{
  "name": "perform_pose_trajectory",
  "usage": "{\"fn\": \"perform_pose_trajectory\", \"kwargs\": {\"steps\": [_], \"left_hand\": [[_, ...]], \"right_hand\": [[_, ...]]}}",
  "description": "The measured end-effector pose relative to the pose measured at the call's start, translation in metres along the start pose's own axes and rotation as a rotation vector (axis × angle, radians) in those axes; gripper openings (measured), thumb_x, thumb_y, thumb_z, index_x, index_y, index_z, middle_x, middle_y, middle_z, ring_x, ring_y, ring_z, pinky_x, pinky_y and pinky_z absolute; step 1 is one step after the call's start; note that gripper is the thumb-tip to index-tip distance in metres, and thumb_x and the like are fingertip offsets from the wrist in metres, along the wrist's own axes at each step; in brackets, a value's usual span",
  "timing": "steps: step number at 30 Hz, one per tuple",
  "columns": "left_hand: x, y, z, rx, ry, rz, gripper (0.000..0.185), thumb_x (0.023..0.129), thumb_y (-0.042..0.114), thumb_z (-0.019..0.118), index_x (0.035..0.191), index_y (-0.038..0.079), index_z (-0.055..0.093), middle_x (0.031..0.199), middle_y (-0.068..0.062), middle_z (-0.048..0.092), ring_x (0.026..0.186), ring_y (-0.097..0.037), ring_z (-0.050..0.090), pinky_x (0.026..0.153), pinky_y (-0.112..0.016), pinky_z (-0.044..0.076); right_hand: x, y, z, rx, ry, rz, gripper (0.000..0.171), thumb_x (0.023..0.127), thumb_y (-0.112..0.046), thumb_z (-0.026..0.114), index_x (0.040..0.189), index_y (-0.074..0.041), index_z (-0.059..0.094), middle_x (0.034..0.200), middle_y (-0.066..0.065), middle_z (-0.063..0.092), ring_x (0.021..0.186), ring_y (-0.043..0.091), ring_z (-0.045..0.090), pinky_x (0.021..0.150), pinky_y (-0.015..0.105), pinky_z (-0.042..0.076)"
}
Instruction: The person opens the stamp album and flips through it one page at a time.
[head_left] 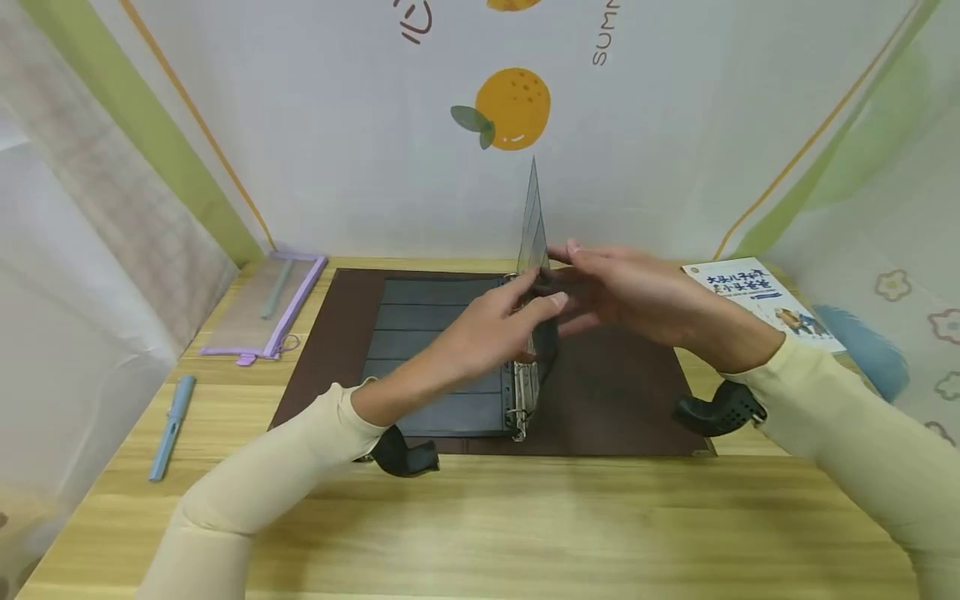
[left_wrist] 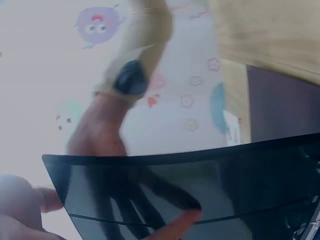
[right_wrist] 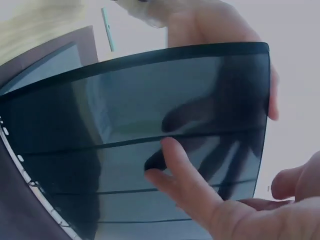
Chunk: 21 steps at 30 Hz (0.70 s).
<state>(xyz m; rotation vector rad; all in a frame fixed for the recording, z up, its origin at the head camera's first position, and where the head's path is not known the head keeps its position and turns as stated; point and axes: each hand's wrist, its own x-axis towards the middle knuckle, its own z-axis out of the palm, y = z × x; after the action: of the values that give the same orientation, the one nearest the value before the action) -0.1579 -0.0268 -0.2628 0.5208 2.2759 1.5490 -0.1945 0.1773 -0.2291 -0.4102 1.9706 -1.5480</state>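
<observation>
A brown ring binder (head_left: pixel 622 400) lies spread on the wooden table, a dark page of clear strip pockets (head_left: pixel 423 300) flat on its left side. Another see-through pocket page (head_left: pixel 534 221) stands upright from the metal rings (head_left: pixel 522 396), between the two hands. My left hand (head_left: pixel 487 329) is on its left side, a fingertip against the sheet in the left wrist view. From the right, my right hand (head_left: pixel 637 292) touches the same sheet with extended fingers (right_wrist: pixel 187 180), its thumb apart. Through the tinted plastic, each wrist view shows the opposite hand behind the page.
A blue pen (head_left: pixel 171 429) lies at the table's left. Behind it is a mesh zip pouch (head_left: pixel 247 312) with purple edging and a pen-like item inside. A white illustrated booklet (head_left: pixel 765 300) lies at the back right, near the patterned curtain (head_left: pixel 637 167).
</observation>
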Motion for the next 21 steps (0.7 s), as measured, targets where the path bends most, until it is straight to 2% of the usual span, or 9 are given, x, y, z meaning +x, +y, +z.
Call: {"fn": "perform_pose_trajectory", "kwargs": {"steps": [2, 4, 7, 8, 11, 14, 15, 17, 21], "left_hand": [[-0.001, 0.001, -0.005, -0.13, 0.009, -0.017, 0.058, 0.108, 0.033, 0.038, 0.162, 0.019, 0.022, 0.157, -0.009, 0.044, 0.123, -0.028, 0.062, 0.086, -0.041, 0.061], [-0.002, 0.002, -0.011, -0.215, 0.019, -0.036, 0.055, 0.107, 0.023, 0.034, 0.161, 0.015, 0.026, 0.157, -0.011, 0.044, 0.13, -0.031, 0.057, 0.091, -0.045, 0.059], [-0.006, 0.001, -0.018, -0.212, 0.039, -0.079, 0.054, 0.108, 0.02, 0.031, 0.161, 0.014, 0.026, 0.159, -0.01, 0.041, 0.144, -0.03, 0.045, 0.111, -0.049, 0.046], [-0.006, 0.0, -0.02, -0.203, 0.043, -0.091, 0.054, 0.108, 0.02, 0.031, 0.161, 0.015, 0.026, 0.164, -0.006, 0.034, 0.151, -0.027, 0.035, 0.118, -0.05, 0.038], [-0.009, -0.001, -0.024, -0.156, 0.042, -0.104, 0.054, 0.109, 0.021, 0.03, 0.162, 0.016, 0.021, 0.17, 0.002, 0.016, 0.159, -0.02, 0.01, 0.128, -0.049, 0.017], [-0.012, -0.003, -0.026, -0.134, 0.027, -0.086, 0.053, 0.111, 0.022, 0.03, 0.163, 0.016, 0.019, 0.171, 0.002, 0.013, 0.159, -0.019, 0.006, 0.128, -0.049, 0.013], [-0.013, -0.003, -0.026, -0.132, 0.021, -0.081, 0.053, 0.111, 0.022, 0.029, 0.163, 0.016, 0.019, 0.171, 0.002, 0.012, 0.159, -0.02, 0.006, 0.129, -0.049, 0.013], [-0.014, -0.004, -0.028, -0.132, 0.014, -0.074, 0.053, 0.111, 0.021, 0.03, 0.163, 0.016, 0.018, 0.171, 0.002, 0.012, 0.159, -0.019, 0.005, 0.129, -0.05, 0.012], [-0.016, -0.006, -0.032, -0.135, 0.001, -0.066, 0.054, 0.111, 0.019, 0.03, 0.163, 0.016, 0.017, 0.171, 0.003, 0.009, 0.159, -0.02, 0.003, 0.129, -0.05, 0.01]], "right_hand": [[0.002, 0.007, -0.001, -0.008, -0.017, -0.037, 0.068, 0.109, -0.048, 0.032, 0.162, -0.007, 0.022, 0.166, 0.013, 0.03, 0.136, 0.034, 0.055, 0.099, 0.042, 0.056], [0.006, 0.017, -0.002, -0.039, -0.04, -0.076, 0.067, 0.109, -0.05, 0.031, 0.158, -0.005, 0.032, 0.162, 0.013, 0.037, 0.132, 0.032, 0.059, 0.099, 0.044, 0.056], [0.011, 0.037, -0.005, -0.142, -0.015, -0.095, 0.065, 0.109, -0.051, 0.03, 0.154, -0.006, 0.041, 0.158, 0.012, 0.044, 0.133, 0.032, 0.059, 0.1, 0.048, 0.055], [0.013, 0.046, -0.006, -0.224, 0.008, -0.097, 0.063, 0.11, -0.05, 0.03, 0.154, -0.007, 0.042, 0.158, 0.013, 0.045, 0.135, 0.034, 0.056, 0.102, 0.049, 0.054], [0.019, 0.079, -0.006, -0.542, 0.071, -0.088, 0.06, 0.11, -0.043, 0.036, 0.158, -0.006, 0.035, 0.162, 0.02, 0.036, 0.145, 0.043, 0.04, 0.113, 0.058, 0.041], [0.022, 0.113, -0.004, -0.873, 0.042, -0.035, 0.069, 0.107, -0.041, 0.048, 0.161, -0.006, 0.024, 0.166, 0.027, 0.017, 0.152, 0.053, 0.014, 0.117, 0.071, 0.021], [0.022, 0.123, -0.004, -0.937, 0.01, -0.018, 0.074, 0.105, -0.042, 0.052, 0.162, -0.006, 0.02, 0.167, 0.029, 0.011, 0.152, 0.055, 0.006, 0.116, 0.075, 0.014], [0.021, 0.137, -0.003, -0.994, -0.053, 0.026, 0.083, 0.102, -0.045, 0.057, 0.163, -0.007, 0.016, 0.168, 0.028, 0.002, 0.151, 0.058, -0.005, 0.113, 0.08, 0.007], [0.022, 0.146, -0.003, -1.01, -0.087, 0.04, 0.09, 0.098, -0.049, 0.061, 0.163, -0.008, 0.015, 0.168, 0.026, -0.001, 0.151, 0.058, -0.008, 0.111, 0.082, 0.004]]}}
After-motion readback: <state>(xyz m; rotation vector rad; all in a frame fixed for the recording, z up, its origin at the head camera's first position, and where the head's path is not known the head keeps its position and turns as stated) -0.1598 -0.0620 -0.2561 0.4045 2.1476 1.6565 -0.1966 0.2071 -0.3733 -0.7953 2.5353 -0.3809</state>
